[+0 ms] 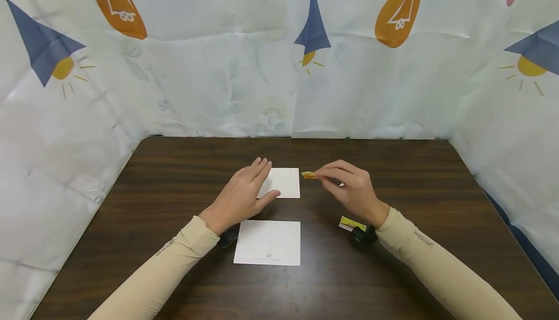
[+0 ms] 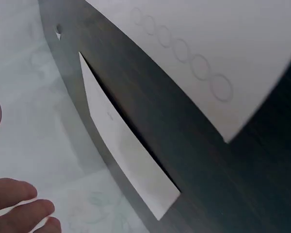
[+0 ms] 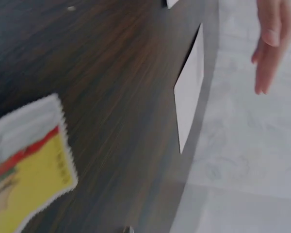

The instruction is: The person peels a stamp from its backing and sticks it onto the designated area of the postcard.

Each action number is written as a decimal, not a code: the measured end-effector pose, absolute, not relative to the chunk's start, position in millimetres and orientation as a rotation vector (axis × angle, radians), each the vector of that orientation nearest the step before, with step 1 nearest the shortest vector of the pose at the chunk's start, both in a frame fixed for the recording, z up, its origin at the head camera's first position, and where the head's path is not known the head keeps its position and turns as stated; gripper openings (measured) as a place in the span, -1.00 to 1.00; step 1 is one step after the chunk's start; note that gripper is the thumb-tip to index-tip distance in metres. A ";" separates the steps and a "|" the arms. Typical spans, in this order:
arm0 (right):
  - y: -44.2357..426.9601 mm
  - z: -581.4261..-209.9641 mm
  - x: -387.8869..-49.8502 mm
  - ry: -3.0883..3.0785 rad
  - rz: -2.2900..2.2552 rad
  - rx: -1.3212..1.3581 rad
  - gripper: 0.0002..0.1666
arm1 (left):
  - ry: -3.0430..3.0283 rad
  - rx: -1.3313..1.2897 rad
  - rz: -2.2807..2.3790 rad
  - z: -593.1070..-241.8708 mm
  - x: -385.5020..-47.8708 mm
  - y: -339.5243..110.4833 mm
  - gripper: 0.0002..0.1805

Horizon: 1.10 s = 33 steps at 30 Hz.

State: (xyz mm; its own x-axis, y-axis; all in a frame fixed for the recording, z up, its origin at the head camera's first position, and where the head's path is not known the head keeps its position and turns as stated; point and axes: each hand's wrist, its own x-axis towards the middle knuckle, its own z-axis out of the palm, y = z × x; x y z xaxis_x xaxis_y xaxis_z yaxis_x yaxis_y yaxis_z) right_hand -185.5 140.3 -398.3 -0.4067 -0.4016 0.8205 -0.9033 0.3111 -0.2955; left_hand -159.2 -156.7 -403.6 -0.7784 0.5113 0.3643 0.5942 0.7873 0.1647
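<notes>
My left hand (image 1: 243, 191) is held over the left part of a white card (image 1: 287, 183), with its fingers straight and thumb apart. In the left wrist view, this hand's fingertips (image 2: 26, 208) stand clear of the far card (image 2: 128, 158). Just right of that card, my right hand (image 1: 349, 184) pinches a small yellow-orange stamp (image 1: 309, 175) between thumb and fingertips. Another yellow stamp (image 1: 352, 222) lies beneath my right wrist, showing a perforated edge in the right wrist view (image 3: 43, 170). The held stamp cannot be made out there.
A larger white card (image 1: 267, 243) lies nearer on the dark wooden table (image 1: 196, 164); a row of linked rings shows on the near card (image 2: 184, 53) in the left wrist view. Printed curtains (image 1: 196, 87) surround the table's back and sides.
</notes>
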 end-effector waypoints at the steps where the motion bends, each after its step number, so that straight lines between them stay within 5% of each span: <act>1: 139.5 -398.9 -186.8 -1.970 1.066 1.126 -0.67 | -2.728 -0.834 -0.380 -403.8 -159.1 -158.2 -0.16; 33: 97.1 -423.9 -232.7 -2.731 1.820 0.303 -0.80 | -3.220 -0.639 -0.238 -426.8 -171.8 -185.9 -0.06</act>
State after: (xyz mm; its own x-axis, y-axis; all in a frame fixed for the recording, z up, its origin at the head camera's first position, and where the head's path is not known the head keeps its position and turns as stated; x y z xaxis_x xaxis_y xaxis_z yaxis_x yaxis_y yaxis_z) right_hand -232.7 97.1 -423.9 -0.9712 -0.2367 -0.0267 -0.0665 0.3770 -0.9238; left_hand -171.8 -185.9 -426.8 -0.9138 0.3887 -0.1183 0.3671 0.9146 0.1695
